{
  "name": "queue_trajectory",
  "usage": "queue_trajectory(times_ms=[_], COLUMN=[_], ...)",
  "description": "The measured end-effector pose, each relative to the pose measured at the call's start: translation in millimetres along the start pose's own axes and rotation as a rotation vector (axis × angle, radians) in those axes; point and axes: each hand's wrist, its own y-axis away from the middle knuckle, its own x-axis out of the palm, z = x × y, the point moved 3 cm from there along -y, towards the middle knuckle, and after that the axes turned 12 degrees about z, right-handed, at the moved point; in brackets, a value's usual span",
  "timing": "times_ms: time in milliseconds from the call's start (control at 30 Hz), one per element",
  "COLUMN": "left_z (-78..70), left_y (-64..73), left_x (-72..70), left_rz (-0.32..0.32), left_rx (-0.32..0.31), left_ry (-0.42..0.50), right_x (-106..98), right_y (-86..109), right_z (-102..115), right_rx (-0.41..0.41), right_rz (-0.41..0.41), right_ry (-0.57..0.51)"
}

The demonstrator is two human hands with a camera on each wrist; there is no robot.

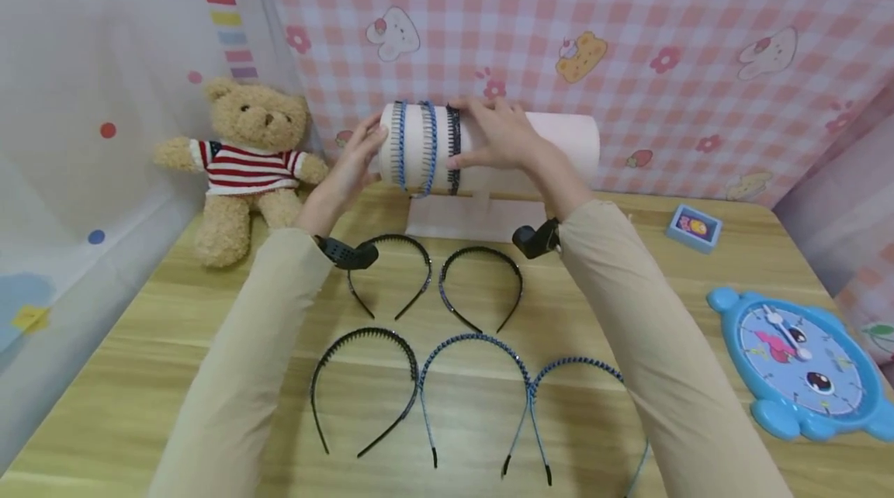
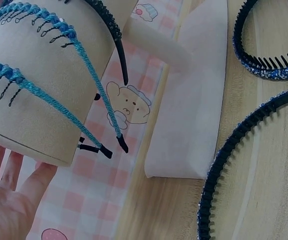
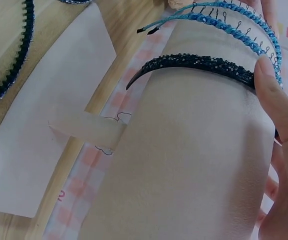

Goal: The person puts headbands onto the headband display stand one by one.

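Observation:
A pale display cylinder [image 1: 569, 141] lies horizontally on a stand, carrying two blue braided headbands [image 1: 402, 145] near its left end. A black glittery headband [image 1: 455, 147] sits to their right, around the cylinder. My right hand [image 1: 504, 135] reaches over the cylinder and holds the black headband; in the right wrist view the thumb [image 3: 268, 82] lies at its edge, while the other fingers are partly hidden behind the cylinder. At the cylinder's left end is my left hand [image 1: 355, 162], its extended fingers touching the rim in the left wrist view.
Headbands lie on the wooden table: two black ones at the back, a black one [image 1: 366, 332] and two blue ones [image 1: 478, 337] in front. The stand's base [image 1: 447, 219] is behind them. A teddy bear [image 1: 254, 149] sits left; a blue clock [image 1: 803, 358] and small blue box [image 1: 694, 228] lie right.

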Motion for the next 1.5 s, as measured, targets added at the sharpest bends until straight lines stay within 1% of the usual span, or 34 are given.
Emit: queue_trajectory(times_ms=[167, 267, 333, 433, 467, 533, 600, 667, 700, 733, 767, 800, 833, 867, 900, 967, 1000, 1033, 1067, 1133, 1200, 1300, 1333, 1367, 1400, 1433, 1467, 1500], left_z=[-3.2, -3.4, -3.2, -2.4, -2.2, -1.5, -0.7, 0.0, 0.3, 0.4, 0.4, 0.3, 0.1, -0.2, -0.5, -0.7, -0.6, -0.7, -0.5, 0.4, 1.5, 2.2, 2.1, 1.8, 1.3, 0.8, 0.1, -0.5], left_y=[-2.0, -2.0, -1.4, 0.4, 1.0, 1.9, 2.7, 3.3, 3.4, 3.4, 3.3, 2.9, 2.5, 2.1, 1.7, 1.0, 0.8, 1.0, 1.4, 2.1, 2.6, 2.7, 2.4, 2.2, 1.9, 1.7, 1.6, 1.6], left_x=[-0.5, 0.3, 0.9, 0.5, 0.3, 0.1, 0.1, -0.1, -0.3, -0.4, -0.4, -0.4, -0.4, -0.2, 0.1, 0.8, 1.4, 1.7, 2.1, 2.9, 3.7, 4.1, 4.0, 3.9, 3.7, 3.4, 3.1, 2.8], left_rz=[-0.009, -0.013, -0.015, -0.022, -0.022, -0.024, -0.026, -0.028, -0.029, -0.027, -0.026, -0.024, -0.023, -0.022, -0.022, -0.022, -0.021, -0.023, -0.023, -0.024, -0.025, -0.026, -0.025, -0.025, -0.025, -0.026, -0.027, -0.028], left_rx=[0.002, -0.008, -0.011, -0.010, -0.009, -0.008, -0.011, -0.013, -0.012, -0.011, -0.011, -0.009, -0.009, -0.009, -0.009, -0.010, -0.012, -0.012, -0.014, -0.015, -0.018, -0.016, -0.015, -0.013, -0.010, -0.009, -0.007, -0.005], left_ry=[0.001, 0.001, -0.006, -0.009, -0.012, -0.011, -0.008, -0.005, -0.002, -0.002, -0.002, -0.003, -0.003, -0.004, -0.004, -0.009, -0.012, -0.013, -0.014, -0.014, -0.010, -0.013, -0.012, -0.014, -0.018, -0.019, -0.021, -0.023], right_x=[-1, 1, 1, 1, 1, 4, 10, 20, 26, 33, 42, 51, 61, 72, 83, 104, 114, 122, 130, 141, 147, 149, 149, 152, 152, 159, 165, 169], right_y=[2.6, 7.4, 12.7, 24.9, 30.3, 42.1, 54.9, 66.2, 70.5, 73.8, 76.2, 77.0, 76.5, 75.2, 72.8, 67.4, 64.4, 61.3, 58.4, 53.5, 51.2, 50.7, 49.1, 45.6, 47.1, 40.6, 34.1, 29.6], right_z=[-1, -4, -8, -14, -16, -20, -23, -26, -28, -29, -31, -33, -35, -37, -40, -49, -53, -57, -61, -66, -68, -70, -76, -85, -90, -110, -130, -149], right_rx=[0.015, 0.015, 0.008, -0.030, -0.054, -0.127, -0.227, -0.325, -0.370, -0.405, -0.421, -0.418, -0.403, -0.374, -0.326, -0.204, -0.150, -0.105, -0.063, -0.031, -0.021, -0.010, -0.001, 0.013, 0.019, 0.009, -0.019, -0.023], right_rz=[0.001, -0.018, -0.053, -0.148, -0.186, -0.279, -0.378, -0.450, -0.468, -0.463, -0.433, -0.378, -0.299, -0.205, -0.104, 0.071, 0.136, 0.180, 0.205, 0.208, 0.191, 0.173, 0.170, 0.176, 0.183, 0.171, 0.147, 0.140], right_ry=[-0.027, -0.037, -0.040, -0.044, -0.037, -0.017, 0.004, 0.007, 0.009, 0.003, -0.002, -0.013, -0.032, -0.054, -0.082, -0.134, -0.163, -0.183, -0.198, -0.202, -0.185, -0.161, -0.158, -0.156, -0.154, -0.159, -0.172, -0.183])
